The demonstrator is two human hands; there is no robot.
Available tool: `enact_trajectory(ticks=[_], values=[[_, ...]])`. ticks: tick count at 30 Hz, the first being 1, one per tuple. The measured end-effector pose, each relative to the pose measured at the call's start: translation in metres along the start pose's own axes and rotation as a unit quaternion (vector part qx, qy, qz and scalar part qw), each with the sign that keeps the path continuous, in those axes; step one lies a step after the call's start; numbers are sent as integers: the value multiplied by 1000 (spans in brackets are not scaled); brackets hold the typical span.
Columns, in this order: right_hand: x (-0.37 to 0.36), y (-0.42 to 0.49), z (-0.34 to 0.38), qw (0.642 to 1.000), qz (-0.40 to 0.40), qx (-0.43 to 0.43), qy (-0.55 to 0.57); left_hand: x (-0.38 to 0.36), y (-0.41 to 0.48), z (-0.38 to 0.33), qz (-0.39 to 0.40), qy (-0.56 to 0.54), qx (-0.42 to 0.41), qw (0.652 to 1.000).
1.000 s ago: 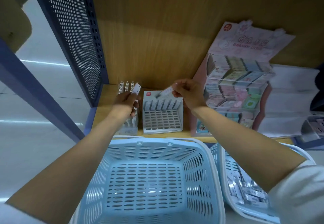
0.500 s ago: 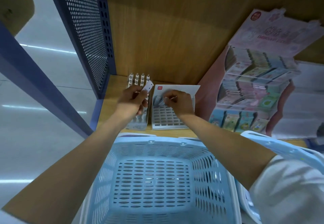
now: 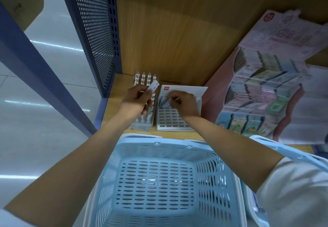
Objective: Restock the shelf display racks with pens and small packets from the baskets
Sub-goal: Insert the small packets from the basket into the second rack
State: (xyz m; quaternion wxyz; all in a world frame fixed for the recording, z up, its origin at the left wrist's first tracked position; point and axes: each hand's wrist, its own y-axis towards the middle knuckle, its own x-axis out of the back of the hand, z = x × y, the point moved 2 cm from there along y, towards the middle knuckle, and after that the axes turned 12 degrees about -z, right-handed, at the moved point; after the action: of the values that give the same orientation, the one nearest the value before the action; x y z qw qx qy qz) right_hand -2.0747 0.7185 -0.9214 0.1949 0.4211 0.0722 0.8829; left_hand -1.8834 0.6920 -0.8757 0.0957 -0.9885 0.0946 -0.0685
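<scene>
My left hand (image 3: 136, 102) grips a small white packet (image 3: 153, 87) above a clear pen rack (image 3: 144, 120) full of upright pens on the wooden shelf. Beside it stands a white slotted display rack (image 3: 173, 122) with a white back card. My right hand (image 3: 183, 105) pinches a small packet (image 3: 166, 101) at the top row of that rack, its fingers curled over it. A light blue basket (image 3: 156, 182) sits in front of the shelf below my arms, with nothing visible inside.
A pink stand of small notebooks (image 3: 260, 88) fills the shelf's right side. A second blue basket (image 3: 291, 155) shows at the right behind my sleeve. A blue perforated panel (image 3: 95, 31) closes the shelf's left end. The wooden back wall (image 3: 177, 31) is close behind the racks.
My right hand came down and left from above the white rack onto its top row with the packet. My left hand keeps its packet over the pen rack. The view shifted right.
</scene>
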Motion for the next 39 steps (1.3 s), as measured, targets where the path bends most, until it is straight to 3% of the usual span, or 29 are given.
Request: enact_trajectory(ticks=[6,15,28,31,34,36,39], values=[[-5,6,14,989,63,94,-92,0,1,1,2,-14,7,1000],[-13,2,10,999,-5,20,-33,0,3,4,6,-10,9,1000],[-3,5,11,1000,-7,10,-21,-2,2,3,7,8,15,1000],[13,5,13,996,-13,-53,69,-7,-1,-2,8,26,9,1000],[27,9,31,948,42,-162,271,-17,-4,-7,15,63,-10,998],[33,10,43,924,70,-171,336,-24,-7,-12,24,78,-26,996],[43,13,42,924,58,-159,344,-31,-5,-15,34,76,-30,996]])
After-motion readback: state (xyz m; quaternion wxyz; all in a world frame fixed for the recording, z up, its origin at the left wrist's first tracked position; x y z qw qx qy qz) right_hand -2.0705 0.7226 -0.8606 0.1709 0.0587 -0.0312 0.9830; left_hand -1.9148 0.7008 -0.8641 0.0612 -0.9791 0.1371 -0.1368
